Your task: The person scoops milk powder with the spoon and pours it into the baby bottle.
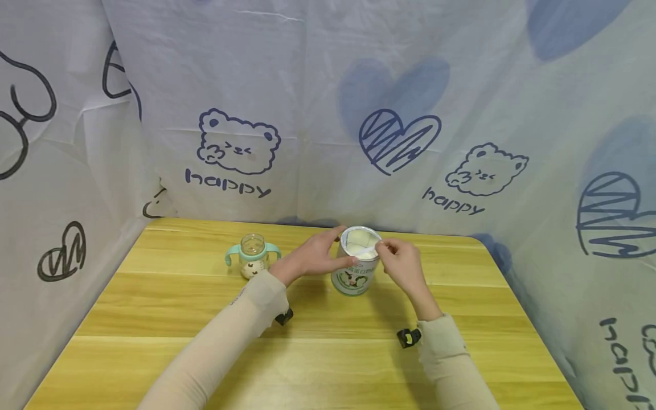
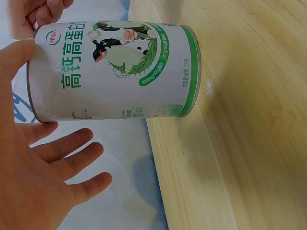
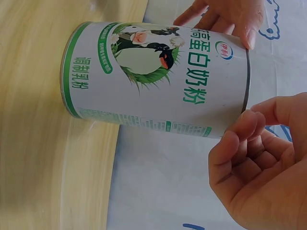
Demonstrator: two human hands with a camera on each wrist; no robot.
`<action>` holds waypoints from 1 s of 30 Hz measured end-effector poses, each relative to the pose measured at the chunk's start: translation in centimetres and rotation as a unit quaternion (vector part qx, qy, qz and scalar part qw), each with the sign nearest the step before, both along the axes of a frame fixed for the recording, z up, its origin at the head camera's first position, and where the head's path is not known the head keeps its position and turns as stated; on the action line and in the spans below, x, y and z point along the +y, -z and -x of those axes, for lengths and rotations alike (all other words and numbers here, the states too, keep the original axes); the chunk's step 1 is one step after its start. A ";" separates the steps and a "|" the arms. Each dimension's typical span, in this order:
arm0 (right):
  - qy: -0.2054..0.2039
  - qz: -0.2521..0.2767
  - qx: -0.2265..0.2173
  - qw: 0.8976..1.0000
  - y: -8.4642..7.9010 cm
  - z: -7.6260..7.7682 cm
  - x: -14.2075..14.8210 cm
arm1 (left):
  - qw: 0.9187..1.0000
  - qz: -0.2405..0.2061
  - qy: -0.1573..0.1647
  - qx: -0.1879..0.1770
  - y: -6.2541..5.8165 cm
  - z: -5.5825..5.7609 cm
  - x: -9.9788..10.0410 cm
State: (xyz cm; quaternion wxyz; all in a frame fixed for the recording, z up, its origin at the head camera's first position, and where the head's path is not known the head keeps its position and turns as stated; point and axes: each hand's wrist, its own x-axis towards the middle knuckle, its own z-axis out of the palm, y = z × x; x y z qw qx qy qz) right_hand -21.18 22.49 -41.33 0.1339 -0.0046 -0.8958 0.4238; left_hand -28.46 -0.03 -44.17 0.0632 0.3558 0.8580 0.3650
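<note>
A white and green milk powder can with a cow picture stands upright on the table, its top uncovered and pale inside. My left hand holds the can near its top rim, thumb across the front and forefinger behind; the other fingers spread off the side in the left wrist view. My right hand is at the can's right rim, thumb and forefinger pinching the end of a thin white handle that reaches into the can. In the right wrist view the curled right fingers hide what they pinch.
A clear baby bottle with mint-green handles and no lid stands left of the can, just beyond my left wrist. A small patch of white powder lies on the wooden table by the can's base. A printed cloth hangs behind.
</note>
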 end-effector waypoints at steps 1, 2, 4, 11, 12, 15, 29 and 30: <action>0.004 0.001 0.002 1.000 0.0 0.0 0.0 | 1.000 0.000 0.000 0.000 0.0 0.0 0.0; 0.007 0.002 0.004 1.000 0.0 0.0 0.0 | 1.000 0.000 0.000 -0.001 0.0 0.1 0.0; 0.013 0.006 0.010 1.000 0.0 0.0 0.0 | 1.000 -0.001 -0.001 -0.003 0.0 0.1 0.0; 0.033 0.009 0.036 0.999 -0.1 0.2 0.1 | 1.000 -0.003 -0.003 -0.006 -0.1 0.0 0.0; 0.035 0.010 0.038 0.999 -0.1 0.2 0.1 | 1.000 -0.002 -0.003 -0.006 -0.1 0.0 0.0; 0.042 0.017 0.041 0.998 -0.2 0.2 0.1 | 1.000 -0.002 -0.004 -0.008 -0.1 0.0 0.0; 0.073 0.034 0.035 0.996 -0.6 0.2 0.3 | 1.000 0.003 -0.008 -0.008 -0.2 0.1 0.0; 0.075 0.034 0.034 0.996 -0.6 0.2 0.3 | 1.000 0.004 -0.008 -0.009 -0.2 0.1 0.0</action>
